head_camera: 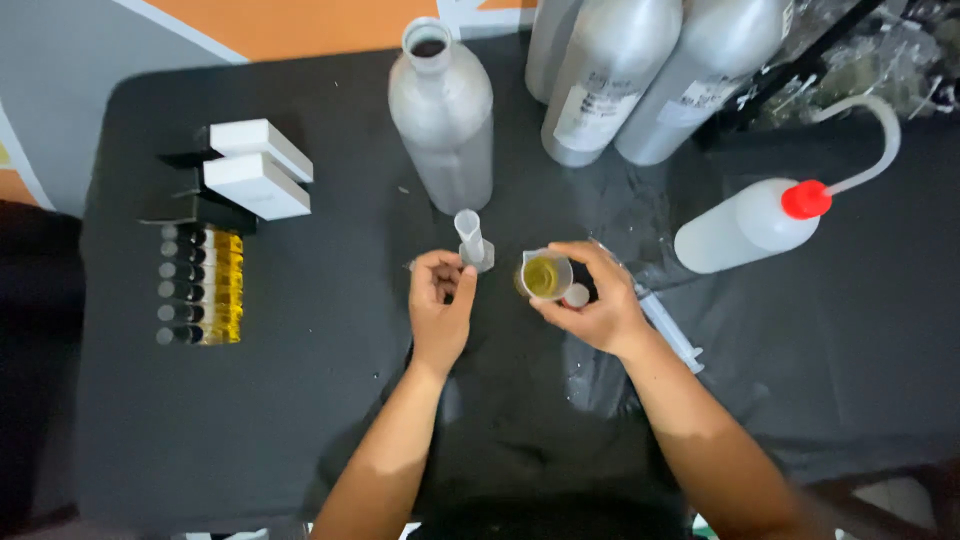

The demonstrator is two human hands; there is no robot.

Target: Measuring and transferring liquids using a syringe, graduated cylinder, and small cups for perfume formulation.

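We see our left hand (440, 300) and right hand (595, 300) bare, no gloves, rings or watch; forearms uncovered, sleeves seemingly short or out of view.

The light is even and fairly bright, coming from above, so shadows on the black tablecloth (300, 400) are faint; only soft dark patches sit under the forearms at the lower middle of the frame. Small wet spots glint near the centre right. The aluminium bottles (620, 80) at the top carry a dull sheen with no hard glare. The white wash bottle (745, 225) at the right is nearly blown out. Focus is soft throughout, and detail smears a little at the hands. Toward the edges the straight table sides bow outward, a wide-lens curve, and the corners look darker.
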